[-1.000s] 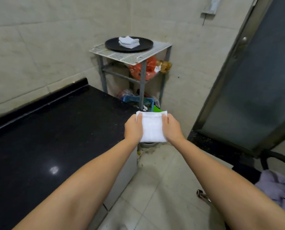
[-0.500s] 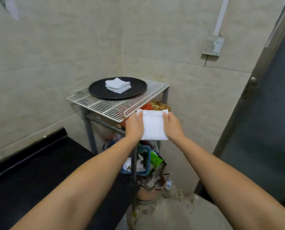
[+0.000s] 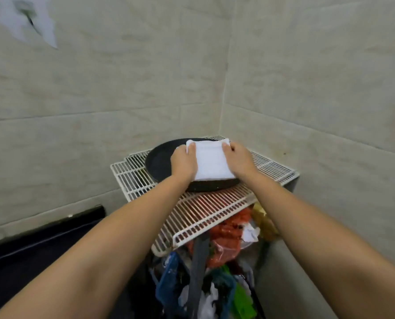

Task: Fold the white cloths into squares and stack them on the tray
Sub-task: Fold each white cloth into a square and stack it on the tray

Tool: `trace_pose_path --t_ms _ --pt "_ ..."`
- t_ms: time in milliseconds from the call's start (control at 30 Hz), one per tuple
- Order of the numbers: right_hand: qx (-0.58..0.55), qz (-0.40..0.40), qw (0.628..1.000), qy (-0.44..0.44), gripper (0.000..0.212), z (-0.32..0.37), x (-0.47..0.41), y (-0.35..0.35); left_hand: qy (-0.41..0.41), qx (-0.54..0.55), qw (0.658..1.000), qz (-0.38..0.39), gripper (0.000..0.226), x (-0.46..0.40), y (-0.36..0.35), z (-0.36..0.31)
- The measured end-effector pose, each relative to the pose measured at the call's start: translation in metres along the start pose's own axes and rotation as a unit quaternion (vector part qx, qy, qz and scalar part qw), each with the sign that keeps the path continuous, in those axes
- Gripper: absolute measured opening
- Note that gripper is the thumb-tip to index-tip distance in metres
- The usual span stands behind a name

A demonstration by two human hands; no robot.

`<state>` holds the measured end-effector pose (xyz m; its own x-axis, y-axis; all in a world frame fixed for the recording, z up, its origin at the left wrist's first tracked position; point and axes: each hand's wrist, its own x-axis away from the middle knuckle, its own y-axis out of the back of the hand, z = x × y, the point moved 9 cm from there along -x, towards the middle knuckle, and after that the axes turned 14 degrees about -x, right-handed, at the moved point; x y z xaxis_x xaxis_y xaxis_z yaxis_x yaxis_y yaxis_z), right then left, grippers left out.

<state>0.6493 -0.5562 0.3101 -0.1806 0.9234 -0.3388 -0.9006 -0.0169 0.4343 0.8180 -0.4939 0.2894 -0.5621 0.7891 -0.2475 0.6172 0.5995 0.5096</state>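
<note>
- The folded white cloth is held flat over the black round tray, covering the middle and right part of it (whether its underside touches the tray or anything lying there cannot be told).
- The left hand grips the cloth's left edge, thumb on top near the far corner and the other fingers curled under and out of sight.
- The right hand grips the right edge the same way, thumb laid on top of the cloth, fingers wrapped round the side.
- Both forearms reach forward from the bottom corners of the view and meet at the cloth.
- The tray sits on a white wire rack pushed into the corner of a tiled wall.
- Under the rack lies a jumble of bags: red plastic, something blue and something green.
- A dark counter runs along the wall at the lower left, just beside the rack.
</note>
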Motion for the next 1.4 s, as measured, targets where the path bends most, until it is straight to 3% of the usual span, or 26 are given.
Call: trace_pose_path --t_ms 133,233,433,1067,1167,1267,1400 --pt "0.012 0.102 0.995 0.019 0.035 -0.004 -0.079 -0.027 0.072 0.022 0.997 -0.027 0.036 -0.056 -0.015 0.012" --pt "0.01 0.165 0.986 0.02 0.043 -0.011 -0.125 -0.049 0.11 0.0 0.992 -0.061 0.039 -0.084 -0.016 0.018" --pt "0.0 0.251 0.967 0.031 0.045 -0.039 -0.154 -0.096 0.176 -0.039 0.979 -0.09 0.041 -0.098 -0.027 0.05" --pt "-0.015 0.298 0.954 -0.005 0.05 -0.072 -0.171 -0.121 0.219 -0.115 0.962 -0.114 0.039 -0.092 -0.033 0.081" --pt "-0.011 0.268 0.963 0.007 0.046 -0.056 -0.179 -0.106 0.217 -0.135 0.961 -0.1 0.052 -0.089 -0.016 0.075" --pt "-0.008 0.242 0.969 0.042 0.045 -0.025 -0.181 -0.097 0.213 -0.117 0.964 -0.111 0.044 -0.083 0.016 0.067" --pt "-0.032 0.273 0.955 0.111 0.039 0.045 -0.137 -0.119 0.187 -0.137 0.963 -0.141 0.035 -0.053 0.082 0.064"
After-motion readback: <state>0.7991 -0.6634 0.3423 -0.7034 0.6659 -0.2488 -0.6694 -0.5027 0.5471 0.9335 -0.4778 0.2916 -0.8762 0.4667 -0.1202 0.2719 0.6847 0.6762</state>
